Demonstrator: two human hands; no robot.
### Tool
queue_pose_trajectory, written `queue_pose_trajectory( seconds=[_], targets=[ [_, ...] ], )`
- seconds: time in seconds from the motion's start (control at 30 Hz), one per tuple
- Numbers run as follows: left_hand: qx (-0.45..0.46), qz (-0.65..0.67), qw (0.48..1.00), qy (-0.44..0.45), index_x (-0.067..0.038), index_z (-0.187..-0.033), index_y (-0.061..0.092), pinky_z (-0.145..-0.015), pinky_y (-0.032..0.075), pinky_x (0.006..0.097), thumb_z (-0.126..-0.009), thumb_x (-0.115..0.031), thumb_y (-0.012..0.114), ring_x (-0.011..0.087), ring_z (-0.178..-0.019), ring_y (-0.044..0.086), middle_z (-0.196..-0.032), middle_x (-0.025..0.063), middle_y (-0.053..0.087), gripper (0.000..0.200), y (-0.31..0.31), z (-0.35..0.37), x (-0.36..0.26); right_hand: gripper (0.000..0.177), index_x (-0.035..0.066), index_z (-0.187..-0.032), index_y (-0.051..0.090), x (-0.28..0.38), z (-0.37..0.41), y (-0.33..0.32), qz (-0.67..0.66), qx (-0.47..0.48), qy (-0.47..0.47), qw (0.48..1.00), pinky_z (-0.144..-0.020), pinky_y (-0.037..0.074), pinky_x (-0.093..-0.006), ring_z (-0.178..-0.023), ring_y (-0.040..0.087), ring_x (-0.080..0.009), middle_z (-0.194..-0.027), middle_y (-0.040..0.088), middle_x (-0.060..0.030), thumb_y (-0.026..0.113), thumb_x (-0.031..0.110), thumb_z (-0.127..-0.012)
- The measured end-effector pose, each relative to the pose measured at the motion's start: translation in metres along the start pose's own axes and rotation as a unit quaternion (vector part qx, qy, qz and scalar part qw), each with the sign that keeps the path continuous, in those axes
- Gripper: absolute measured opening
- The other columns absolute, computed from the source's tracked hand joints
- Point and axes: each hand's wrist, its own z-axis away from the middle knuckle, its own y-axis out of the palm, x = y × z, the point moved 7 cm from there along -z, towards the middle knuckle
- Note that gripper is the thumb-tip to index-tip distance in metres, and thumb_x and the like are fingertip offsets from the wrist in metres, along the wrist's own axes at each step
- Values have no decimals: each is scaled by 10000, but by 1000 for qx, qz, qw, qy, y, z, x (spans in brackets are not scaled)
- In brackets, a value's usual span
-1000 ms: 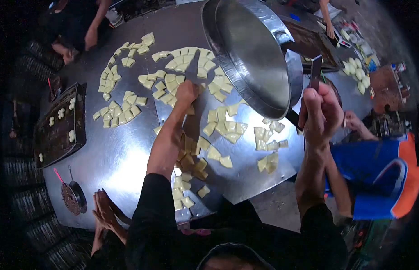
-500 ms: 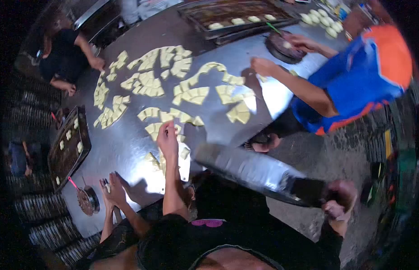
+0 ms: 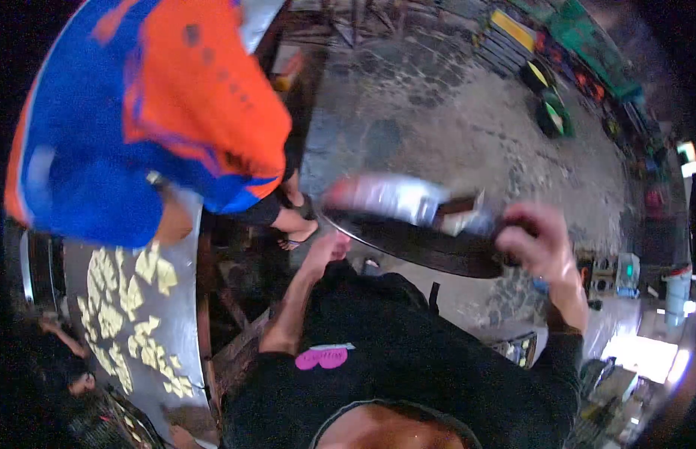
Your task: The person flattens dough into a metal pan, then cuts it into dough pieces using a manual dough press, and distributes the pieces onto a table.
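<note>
A dark, round-edged metal pan or tray [image 3: 430, 243] with a shiny side hangs tilted in front of my body, smeared by motion. My right hand [image 3: 539, 243] is closed around its right end. Close to its left end is my left hand [image 3: 327, 253], fingers curled in; whether it touches the rim I cannot make out. Away to the left, many flat pale dough pieces [image 3: 108, 314] lie spread on the metal table [image 3: 185, 299].
A person in a blue and orange shirt [image 3: 213, 97] stands close at my front left, by the table. Another person's arm [image 3: 63, 337] reaches in at the far left. Stone floor [image 3: 408, 97] stretches ahead. Green and yellow items [image 3: 550, 112] lie farther off. A bright opening [image 3: 647, 355] is at right.
My view has swung right, away from the table, which is now at the left. The pan came along in my right hand. My left hand moved from over the dough to near the pan's left end.
</note>
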Motion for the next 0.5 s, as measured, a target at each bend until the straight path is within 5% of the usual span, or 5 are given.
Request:
queue_pose_trajectory(
  seconds=[0.07,0.13,0.2,0.4,0.5],
  targets=[
    [51,260,964,27,-123,-1226,545,-927,471,443,-940,-503,417,229,-1080,581,-1197,68,597,493,57,-27,-52,257,21,-902,603,-79,-3,-43,-196,-101,231,948,-333,281,-236,-369,405,-67,-581,503,-5,618,277,-904],
    [-20,388,921,0,-118,-1357,428,-998,422,496,-959,-540,337,306,-1223,481,-1352,86,505,587,85,-63,-115,272,29,-919,594,-135,-32,-69,-338,-206,224,891,-316,220,-201,-348,325,-33,-550,440,27,572,300,-934],
    [96,438,879,163,-83,-1384,403,-1022,405,493,-976,-544,281,309,-1250,463,-1375,101,482,628,125,-75,-222,267,32,-939,581,-210,-73,-87,-437,-244,245,830,-315,205,-203,-345,296,-32,-538,394,46,551,296,-952],
    [70,357,910,198,-30,-1385,389,-1032,405,490,-1005,-468,240,308,-1224,492,-1347,169,492,599,109,-230,-349,281,104,-809,543,-340,-197,-119,-355,-287,302,837,-318,186,-208,-344,274,-26,-487,346,83,530,336,-966],
    [53,298,939,162,-37,-1303,451,-873,539,396,-972,-244,453,252,-1060,602,-1216,126,565,390,76,-322,-403,310,129,-749,512,-404,-280,-131,-319,-304,292,849,-319,183,-208,-349,291,-27,-484,374,77,502,337,-978]
  ],
)
